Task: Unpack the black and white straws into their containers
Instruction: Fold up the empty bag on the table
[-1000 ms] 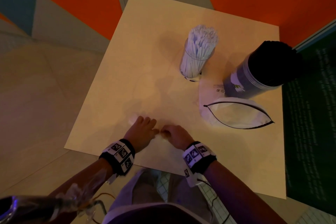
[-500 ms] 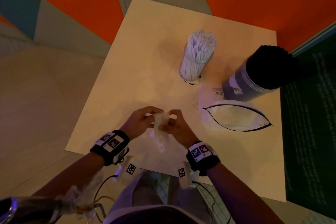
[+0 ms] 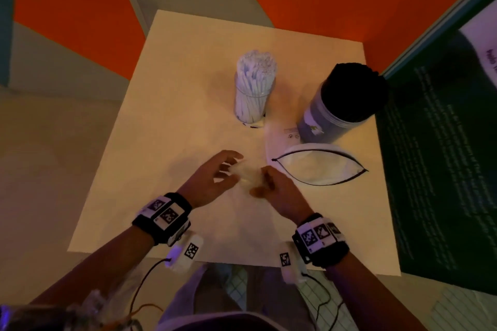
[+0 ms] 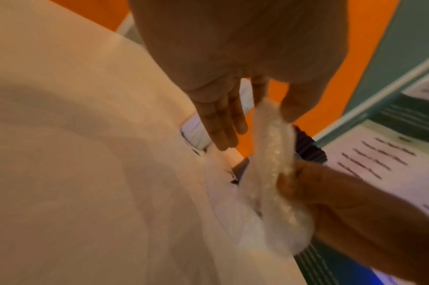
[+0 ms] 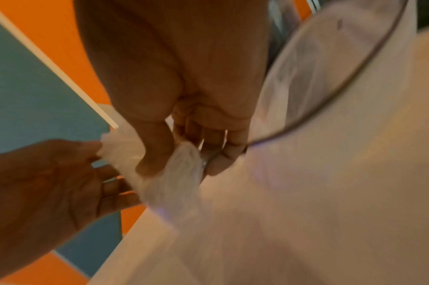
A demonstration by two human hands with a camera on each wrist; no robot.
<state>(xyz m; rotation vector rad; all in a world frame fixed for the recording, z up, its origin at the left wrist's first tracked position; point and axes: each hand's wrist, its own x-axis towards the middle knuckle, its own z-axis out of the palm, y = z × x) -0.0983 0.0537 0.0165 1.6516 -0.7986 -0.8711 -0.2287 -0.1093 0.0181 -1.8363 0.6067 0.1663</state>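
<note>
White straws (image 3: 255, 83) stand packed in a clear glass (image 3: 251, 113) at the middle of the table. Black straws (image 3: 352, 88) fill a larger tub (image 3: 320, 123) to its right. Between my hands, above the table, hangs a crumpled clear plastic wrapper (image 3: 248, 177). My left hand (image 3: 231, 166) pinches its top end between thumb and forefinger, the other fingers (image 4: 223, 125) straight. My right hand (image 3: 265, 181) grips the other end of the wrapper (image 4: 274, 154) with curled fingers (image 5: 218, 154). No straw shows inside the wrapper (image 5: 174, 173).
A white pouch (image 3: 320, 169) with a black zipper rim lies open on the table (image 3: 161, 142), right of my hands and in front of the black tub. A dark green printed board (image 3: 443, 156) borders the table's right edge. Orange and grey floor surrounds the table.
My hands were down on the table near its front edge. They have lifted the plastic wrapper and carried it forward, bunching it between them.
</note>
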